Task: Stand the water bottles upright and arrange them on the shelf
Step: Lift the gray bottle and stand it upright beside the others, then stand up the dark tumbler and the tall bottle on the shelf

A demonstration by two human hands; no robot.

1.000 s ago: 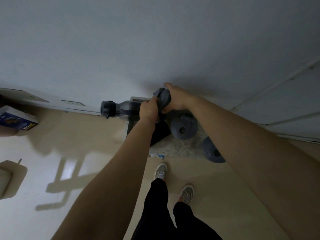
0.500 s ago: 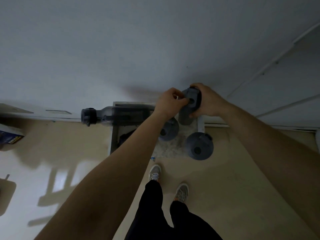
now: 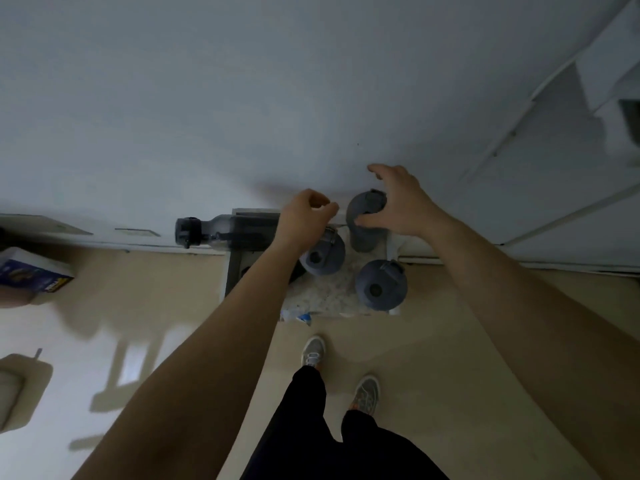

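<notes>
Three grey water bottles stand upright on a small speckled shelf (image 3: 325,299) against the wall: one at the back right (image 3: 363,233), one in the middle (image 3: 322,256), one at the front right (image 3: 381,285). A fourth dark bottle (image 3: 221,232) lies on its side along the wall, its cap sticking out left past the shelf. My right hand (image 3: 398,202) hovers with fingers spread just over the back right bottle, not gripping it. My left hand (image 3: 306,213) has loosely curled fingers above the lying bottle's base and holds nothing.
A white wall rises behind the shelf. A door frame (image 3: 554,209) runs off to the right. A blue box (image 3: 31,275) lies on the beige floor at the left. My feet (image 3: 339,368) stand just in front of the shelf.
My right hand has let go of the back right bottle, which now stands upright, and lifted off it. My left hand has also come off that bottle's cap.
</notes>
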